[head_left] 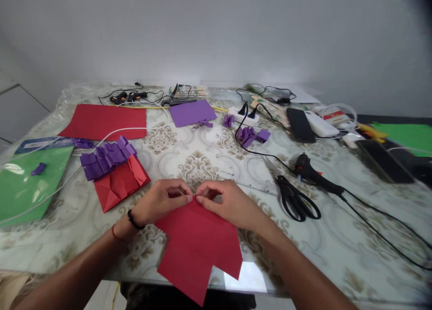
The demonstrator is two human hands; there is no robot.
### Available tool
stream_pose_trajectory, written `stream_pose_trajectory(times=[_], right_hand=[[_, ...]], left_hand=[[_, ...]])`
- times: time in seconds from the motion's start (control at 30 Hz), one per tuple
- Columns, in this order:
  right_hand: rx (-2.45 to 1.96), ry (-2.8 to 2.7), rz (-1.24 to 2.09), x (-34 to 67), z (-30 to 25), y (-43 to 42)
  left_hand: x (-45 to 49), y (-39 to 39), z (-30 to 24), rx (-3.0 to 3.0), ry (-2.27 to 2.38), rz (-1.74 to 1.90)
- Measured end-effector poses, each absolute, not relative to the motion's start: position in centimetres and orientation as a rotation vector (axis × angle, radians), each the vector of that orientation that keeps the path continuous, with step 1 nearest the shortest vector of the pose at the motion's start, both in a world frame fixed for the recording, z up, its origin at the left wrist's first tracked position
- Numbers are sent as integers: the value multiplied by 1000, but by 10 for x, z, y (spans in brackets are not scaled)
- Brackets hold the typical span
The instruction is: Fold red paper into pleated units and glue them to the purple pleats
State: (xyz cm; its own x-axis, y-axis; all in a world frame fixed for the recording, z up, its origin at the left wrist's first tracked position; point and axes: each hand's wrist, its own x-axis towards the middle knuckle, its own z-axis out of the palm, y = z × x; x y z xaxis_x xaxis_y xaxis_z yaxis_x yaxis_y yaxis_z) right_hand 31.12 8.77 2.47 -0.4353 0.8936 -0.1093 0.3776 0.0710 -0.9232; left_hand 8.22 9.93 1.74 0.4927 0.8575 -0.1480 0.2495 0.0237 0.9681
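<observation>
A red sheet of paper (199, 242), cut into a shape with notched corners, hangs over the table's front edge. My left hand (165, 199) pinches its far edge between thumb and fingers. Close beside it, my right hand (224, 202) pinches the same edge, and the fingertips of both hands nearly meet. To the left lies a folded red paper piece (123, 184) with a strip of pleated purple paper (108, 158) along its top. Black-handled scissors (293, 197) rest to the right, and a black glue gun (313, 175) lies just past them.
A large red sheet (108, 121) and a purple sheet (193, 112) lie farther back. Green paper in plastic (37, 184) is at the left. A white power strip (243, 116), a black phone (301, 125) and cables are toward the back right. The glue gun's cord crosses the right side.
</observation>
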Motion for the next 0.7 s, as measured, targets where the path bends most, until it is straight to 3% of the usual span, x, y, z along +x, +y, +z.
stream_pose_trajectory(times=[0.7], right_hand=[[-1224,-1758,1324,325,28,94]], left_hand=[[70,106,19,1627,1006,461]])
